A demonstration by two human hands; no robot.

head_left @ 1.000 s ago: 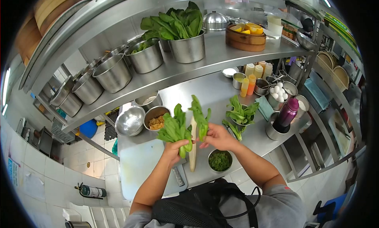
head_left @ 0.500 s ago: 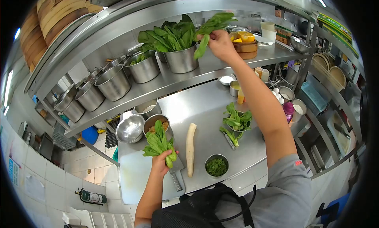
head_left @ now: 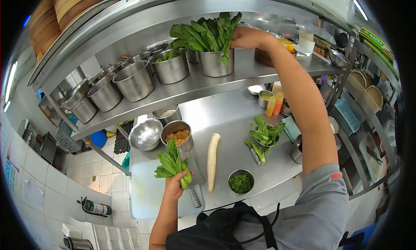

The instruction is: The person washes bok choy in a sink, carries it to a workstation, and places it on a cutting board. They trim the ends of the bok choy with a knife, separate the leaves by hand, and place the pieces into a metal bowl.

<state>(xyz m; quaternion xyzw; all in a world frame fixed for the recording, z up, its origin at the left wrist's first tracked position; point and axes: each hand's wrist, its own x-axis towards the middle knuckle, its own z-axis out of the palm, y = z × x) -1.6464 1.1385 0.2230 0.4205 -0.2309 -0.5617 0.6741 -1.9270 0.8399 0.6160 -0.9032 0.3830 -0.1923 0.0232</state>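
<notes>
The right arm [head_left: 303, 94] is raised forward over the worktop [head_left: 234, 107], with the forearm angled inward above the shelf [head_left: 173, 92]. The right hand [head_left: 246, 37] is positioned at the right side of the upright greens [head_left: 210, 33] in the steel pot [head_left: 217, 64]. Its fingertips are hidden by leaves; whether they grip cannot be determined.

The left forearm [head_left: 165, 219] points forward, low over the cutting board [head_left: 147, 185]. The fingers of the left hand [head_left: 174, 186] are clamped around the stem end of a leafy bunch [head_left: 172, 162], leaves directed forward. The cleaver [head_left: 195, 197] lies beside this hand; the white radish [head_left: 212, 163] lies to its right.

Small red lettering [head_left: 336, 176] marks the right sleeve [head_left: 324, 185]; it is not legible. The label [head_left: 99, 207] on the fire extinguisher [head_left: 89, 206] is too small to read.
</notes>
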